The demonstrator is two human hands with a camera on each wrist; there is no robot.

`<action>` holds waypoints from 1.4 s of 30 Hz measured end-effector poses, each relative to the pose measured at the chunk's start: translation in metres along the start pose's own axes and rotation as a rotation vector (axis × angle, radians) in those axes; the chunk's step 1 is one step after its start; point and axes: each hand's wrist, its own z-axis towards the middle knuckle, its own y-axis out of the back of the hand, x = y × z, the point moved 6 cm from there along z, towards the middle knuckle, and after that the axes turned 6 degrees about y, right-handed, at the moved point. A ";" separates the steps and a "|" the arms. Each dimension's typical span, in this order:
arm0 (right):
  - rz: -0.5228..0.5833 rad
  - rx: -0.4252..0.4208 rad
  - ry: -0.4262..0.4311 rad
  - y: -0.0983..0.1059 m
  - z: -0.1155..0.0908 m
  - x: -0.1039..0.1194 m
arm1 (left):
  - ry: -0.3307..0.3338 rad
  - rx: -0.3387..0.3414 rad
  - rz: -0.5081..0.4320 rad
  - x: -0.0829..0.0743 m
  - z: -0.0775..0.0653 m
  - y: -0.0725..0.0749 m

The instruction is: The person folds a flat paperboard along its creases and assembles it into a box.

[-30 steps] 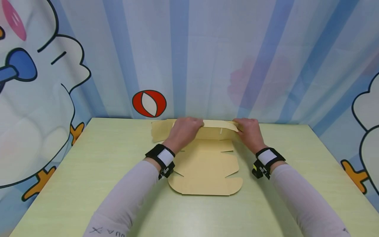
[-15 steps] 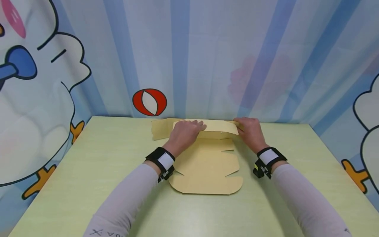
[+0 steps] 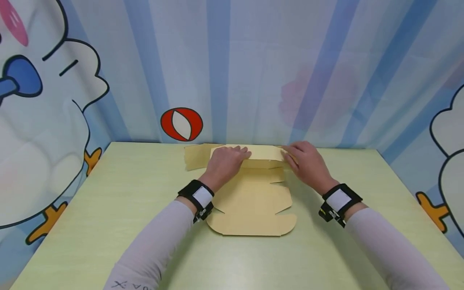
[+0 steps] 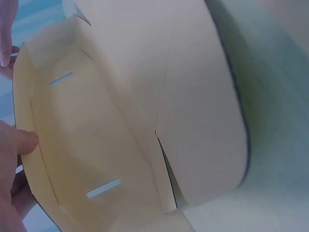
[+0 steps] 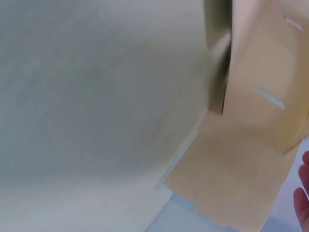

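A die-cut sheet of tan cardboard [image 3: 253,197] lies on the table, with slits along its sides and rounded near corners. Its far panel [image 4: 91,130] is bent up, and a narrow top strip [image 3: 262,153] folds toward me. My left hand [image 3: 224,164] pinches this strip, the thumb on the inner face and the fingers behind, as the left wrist view shows. At the strip's right end is my right hand [image 3: 308,165], thumb and fingers spread apart by the corner. In the right wrist view its fingertips [image 5: 301,205] show beside the cardboard edge.
A side flap [image 3: 197,157] sticks out left of the raised panel, and another flap [image 5: 231,174] shows in the right wrist view. The pale green table [image 3: 145,193] ends at a striped curtain [image 3: 246,72] just behind the cardboard.
The top strip has folded further toward me, hiding more of the raised panel. My right hand has loosened its grip at the right end and turned, its fingers now straighter. My left hand stays nearly in place.
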 end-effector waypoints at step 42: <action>0.392 0.103 -0.529 -0.032 0.007 0.034 | 0.017 0.026 -0.030 0.000 0.000 0.000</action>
